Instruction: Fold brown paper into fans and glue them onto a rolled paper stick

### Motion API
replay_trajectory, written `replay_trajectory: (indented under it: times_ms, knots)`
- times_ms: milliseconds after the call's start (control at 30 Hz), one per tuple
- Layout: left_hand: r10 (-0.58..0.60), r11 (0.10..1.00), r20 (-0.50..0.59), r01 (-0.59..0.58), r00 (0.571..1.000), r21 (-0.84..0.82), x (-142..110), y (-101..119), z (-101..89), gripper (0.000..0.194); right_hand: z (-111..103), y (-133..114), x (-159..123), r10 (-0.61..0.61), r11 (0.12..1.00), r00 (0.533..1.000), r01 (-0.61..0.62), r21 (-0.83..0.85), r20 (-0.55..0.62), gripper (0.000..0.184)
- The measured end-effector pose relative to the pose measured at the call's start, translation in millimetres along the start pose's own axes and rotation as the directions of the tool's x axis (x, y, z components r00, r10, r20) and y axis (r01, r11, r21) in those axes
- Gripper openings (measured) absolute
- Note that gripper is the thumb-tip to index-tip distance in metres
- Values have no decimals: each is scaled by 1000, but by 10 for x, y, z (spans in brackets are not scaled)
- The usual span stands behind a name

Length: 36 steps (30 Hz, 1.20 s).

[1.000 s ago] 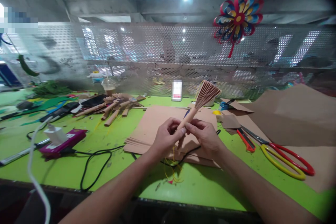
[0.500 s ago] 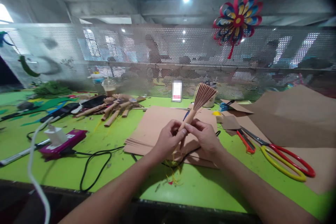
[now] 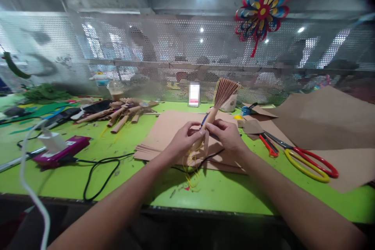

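A pleated brown paper fan with a rolled paper handle stands tilted over a stack of brown paper sheets. My left hand is closed round the lower left of the handle. On its other side, my right hand pinches the handle between thumb and fingers. Something slim and blue shows behind the handle; I cannot make out what it is. Yellow thread hangs below the hands onto the green table.
On the right lie scissors with red and yellow handles, an orange-red cutter and large brown paper. Rolled paper pieces, a purple power strip and a black cable are on the left. A phone stands behind.
The view has tipped down slightly, so the background sits higher. The fan is a little more upright, its pleats showing wider, and both hands still hold the handle.
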<state>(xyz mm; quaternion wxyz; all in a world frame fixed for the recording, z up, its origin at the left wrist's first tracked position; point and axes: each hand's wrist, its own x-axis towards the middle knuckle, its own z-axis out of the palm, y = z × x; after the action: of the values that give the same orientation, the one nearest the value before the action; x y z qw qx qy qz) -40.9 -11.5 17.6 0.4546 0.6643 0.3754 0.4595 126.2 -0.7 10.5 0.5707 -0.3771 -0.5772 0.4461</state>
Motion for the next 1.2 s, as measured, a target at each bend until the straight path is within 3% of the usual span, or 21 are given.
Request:
replay_trajectory:
  times_ms: [100,233,300,367,467,533,633,733,933,1200]
  knots:
    - [93,981,-127,-69,988,180,39,-2,-84,38,-30,31,35,23,1000,999,-23,17,-26,32]
    - [286,943,-396,-181,873,280,101,-1,-205,21,-22,33,40,23,1000,999,-22,21,-31,32]
    - [304,948,-437,-221,846,231,129,21,-225,20,-10,27,33,14,1000,1000,-14,20,-25,31]
    - [271,961,-359,-230,893,155,148,60,-194,21,-1,18,24,5,1000,1000,-5,15,-13,30]
    - [171,985,-118,-171,978,12,161,128,-82,26,-2,2,15,-8,1000,1000,8,12,5,30]
    - [122,991,28,-120,992,-62,170,159,-15,28,-11,-10,14,-14,1000,1000,14,11,8,30]
    - [92,993,138,-81,986,-87,189,161,18,28,-23,-26,12,-11,1000,1000,11,10,-2,28]
    - [78,991,183,-55,980,-125,207,110,-4,30,-26,-27,7,-2,1000,1000,2,6,-7,27]
    - [54,983,156,-24,986,-184,204,-16,-30,34,-30,26,-3,12,1000,1000,-12,-23,0,26]
    - [18,971,146,17,989,-238,121,77,-14,30,-26,-9,-41,32,997,999,-33,-75,-10,31]
